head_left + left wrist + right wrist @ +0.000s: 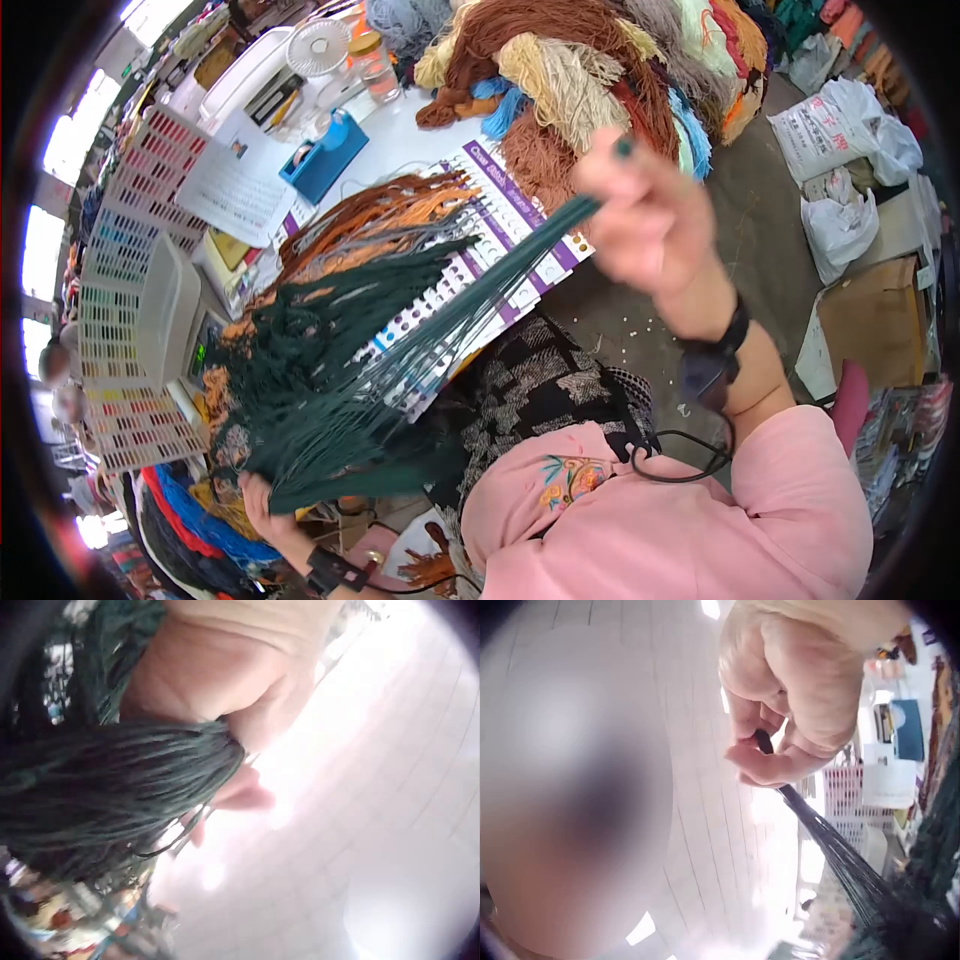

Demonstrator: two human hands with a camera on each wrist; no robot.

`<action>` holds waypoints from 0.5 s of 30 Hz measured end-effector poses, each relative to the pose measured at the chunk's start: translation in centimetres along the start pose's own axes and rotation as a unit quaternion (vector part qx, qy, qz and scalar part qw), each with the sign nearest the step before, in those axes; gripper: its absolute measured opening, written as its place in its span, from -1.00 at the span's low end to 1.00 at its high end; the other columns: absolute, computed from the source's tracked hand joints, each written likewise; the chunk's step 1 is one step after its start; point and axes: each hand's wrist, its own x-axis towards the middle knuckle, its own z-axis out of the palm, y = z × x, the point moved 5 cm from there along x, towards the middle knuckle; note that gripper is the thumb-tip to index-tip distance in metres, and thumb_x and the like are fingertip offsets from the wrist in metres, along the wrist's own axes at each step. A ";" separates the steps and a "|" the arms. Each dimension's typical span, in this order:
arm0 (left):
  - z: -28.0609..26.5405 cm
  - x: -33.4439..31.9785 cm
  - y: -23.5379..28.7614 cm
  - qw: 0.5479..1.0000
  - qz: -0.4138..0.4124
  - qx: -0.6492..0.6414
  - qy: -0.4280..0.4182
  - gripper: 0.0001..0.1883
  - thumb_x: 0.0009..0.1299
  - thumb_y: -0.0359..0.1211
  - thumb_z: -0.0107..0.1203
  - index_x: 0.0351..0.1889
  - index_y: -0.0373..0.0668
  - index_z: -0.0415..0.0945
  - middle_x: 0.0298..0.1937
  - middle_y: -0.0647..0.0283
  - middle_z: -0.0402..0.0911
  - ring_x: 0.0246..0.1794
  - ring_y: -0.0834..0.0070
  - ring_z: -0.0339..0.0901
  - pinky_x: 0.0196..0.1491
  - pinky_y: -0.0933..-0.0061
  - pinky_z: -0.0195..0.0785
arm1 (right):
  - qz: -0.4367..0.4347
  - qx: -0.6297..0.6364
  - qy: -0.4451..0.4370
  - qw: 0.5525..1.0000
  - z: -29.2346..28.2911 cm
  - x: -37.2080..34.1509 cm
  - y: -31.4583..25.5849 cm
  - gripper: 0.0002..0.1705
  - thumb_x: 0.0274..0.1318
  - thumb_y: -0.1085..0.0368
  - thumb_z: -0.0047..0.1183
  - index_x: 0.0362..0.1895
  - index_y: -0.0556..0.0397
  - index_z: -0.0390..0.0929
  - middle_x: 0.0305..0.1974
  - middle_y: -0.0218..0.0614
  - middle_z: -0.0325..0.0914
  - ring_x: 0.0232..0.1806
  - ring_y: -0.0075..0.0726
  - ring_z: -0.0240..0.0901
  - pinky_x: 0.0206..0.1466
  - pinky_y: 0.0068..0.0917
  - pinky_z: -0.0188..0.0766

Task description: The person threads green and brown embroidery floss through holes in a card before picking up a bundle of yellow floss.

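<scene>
A hank of dark green thread (400,350) stretches slantwise between the two hands. Its upper end is gathered thin, and the right hand (650,215), raised at the right, pinches it between thumb and fingers; a short dark tip (763,741) pokes out past them in the right wrist view. Low on the left, the left hand (265,512) grips the hank's other end, where the strands fan wide. The left wrist view shows the thick bundle (112,787) running into that hand's grasp. More dark green thread (300,310) lies heaped on the table beneath.
Brown and orange threads (370,215) lie over a purple-and-white printed thread card (500,200). A blue tape dispenser (325,160), jar (373,68) and small fan (318,47) stand behind. Piled yarn (570,80) covers the table's far right; a colour-chart rack (140,290) stands left.
</scene>
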 end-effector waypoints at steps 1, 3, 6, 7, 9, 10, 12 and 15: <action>-1.9 -0.9 -4.5 0.999 -0.021 0.029 0.013 -0.81 0.30 -0.36 -0.20 -0.46 -0.21 0.40 -0.54 0.37 0.33 -0.56 0.50 0.26 -0.32 0.56 0.22 | -0.061 -0.025 0.033 0.997 -1.4 -0.8 -3.5 -0.87 0.12 0.39 -0.23 -0.32 0.21 0.29 -0.42 -0.29 0.27 -0.58 -0.53 0.22 -0.40 -0.62 0.37; -7.0 -3.9 -12.9 0.991 -0.124 0.044 0.036 -0.87 0.26 -0.43 -0.19 -0.52 -0.17 0.34 -0.59 0.37 0.24 -0.57 0.50 0.22 -0.35 0.58 0.18 | -0.142 -0.118 0.095 0.978 -4.2 -3.0 -11.1 -0.81 0.10 0.38 -0.22 -0.28 0.31 0.29 -0.44 -0.28 0.26 -0.64 -0.56 0.15 -0.29 -0.52 0.44; -11.2 -3.0 -16.9 0.976 -0.203 0.029 0.078 -0.83 0.20 -0.53 -0.17 -0.63 -0.13 0.24 -0.65 0.36 0.16 -0.62 0.53 0.18 -0.43 0.63 0.15 | -0.236 -0.199 0.279 0.909 -6.2 -7.6 -24.9 -0.90 0.01 0.47 -0.22 -0.39 0.30 0.26 -0.53 -0.32 0.21 -0.64 -0.52 0.11 -0.23 -0.45 0.35; -12.2 -2.1 -16.9 0.972 -0.214 0.022 0.094 -0.82 0.20 -0.54 -0.17 -0.64 -0.13 0.24 -0.65 0.35 0.16 -0.62 0.52 0.18 -0.43 0.63 0.15 | -0.323 -0.267 0.301 0.857 -5.5 -10.3 -30.8 -0.92 -0.01 0.48 -0.22 -0.43 0.29 0.25 -0.56 -0.33 0.19 -0.63 -0.48 0.11 -0.22 -0.41 0.32; -13.7 0.0 -16.7 0.964 -0.235 0.005 0.123 -0.80 0.18 -0.55 -0.17 -0.67 -0.13 0.23 -0.65 0.35 0.17 -0.62 0.51 0.20 -0.43 0.62 0.16 | -0.516 -0.401 0.288 0.701 -1.7 -15.6 -40.5 -0.94 -0.05 0.51 -0.23 -0.51 0.27 0.23 -0.63 -0.34 0.14 -0.61 -0.39 0.11 -0.19 -0.34 0.25; -14.3 0.5 -16.5 0.959 -0.247 -0.004 0.137 -0.79 0.18 -0.56 -0.17 -0.68 -0.12 0.22 -0.66 0.34 0.18 -0.62 0.51 0.21 -0.43 0.62 0.16 | -0.564 -0.384 0.301 0.666 1.6 -16.1 -42.2 -0.87 0.02 0.48 -0.27 -0.57 0.17 0.17 -0.62 -0.33 0.10 -0.60 -0.34 0.09 -0.15 -0.28 0.21; -11.7 3.4 -13.2 0.946 -0.267 -0.104 0.148 -0.91 0.22 -0.52 -0.22 -0.53 -0.20 0.22 -0.67 0.37 0.18 -0.67 0.57 0.18 -0.51 0.65 0.13 | -0.370 -0.458 0.075 0.805 4.7 -10.0 -39.1 -0.83 0.07 0.39 -0.29 -0.54 0.17 0.27 -0.63 -0.29 0.22 -0.48 -0.26 0.24 -0.10 -0.27 0.23; 6.2 12.0 2.1 0.430 -0.384 -0.817 -0.026 -0.68 0.39 -0.38 -0.36 -0.03 -0.43 0.22 -0.70 0.46 0.16 -0.81 0.77 0.07 -0.73 0.75 0.03 | -0.288 -0.575 0.241 0.727 -2.7 0.3 -24.1 -0.84 0.05 0.32 -0.16 -0.38 0.13 0.43 -0.41 -0.29 0.43 -0.31 -0.35 0.35 -0.11 -0.44 0.24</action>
